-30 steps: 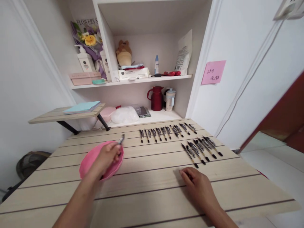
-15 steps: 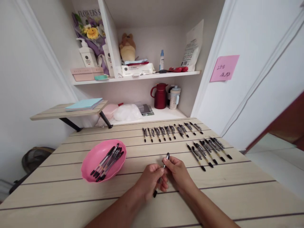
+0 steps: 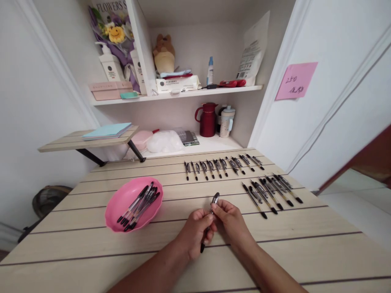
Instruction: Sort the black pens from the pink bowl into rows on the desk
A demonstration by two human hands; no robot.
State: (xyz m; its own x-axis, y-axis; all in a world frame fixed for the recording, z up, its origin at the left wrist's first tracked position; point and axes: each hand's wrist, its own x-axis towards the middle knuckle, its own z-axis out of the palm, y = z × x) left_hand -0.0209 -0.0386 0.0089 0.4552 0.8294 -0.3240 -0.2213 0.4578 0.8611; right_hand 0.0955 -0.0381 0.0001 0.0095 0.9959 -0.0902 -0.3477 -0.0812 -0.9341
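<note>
Both of my hands meet over the near middle of the table on one pen. My left hand [image 3: 195,231] is closed round the barrel of this pen [image 3: 202,247], whose black end sticks out below the fingers. With thumb and fingers my right hand [image 3: 229,219] pinches its clear cap [image 3: 215,197] at the upper end. Whether cap and barrel are joined is hidden by my fingers. To the left, a pink bowl [image 3: 113,205] holds several capped pens [image 3: 143,205]. On the right lie uncapped pens [image 3: 254,200] with loose caps beside them, and a farther row of pens [image 3: 210,169] lies behind.
A small raised shelf [image 3: 61,142] with blue paper [image 3: 106,131] stands at the back left. Behind the table, a cabinet holds a red jug [image 3: 208,120], a cup [image 3: 226,122] and a plastic bag [image 3: 165,142]. A pink note [image 3: 296,81] is on the right wall.
The camera view has shifted slightly. My hands stay together on the pen, and my left fingers have closed in a little, with less of the lower end showing.
</note>
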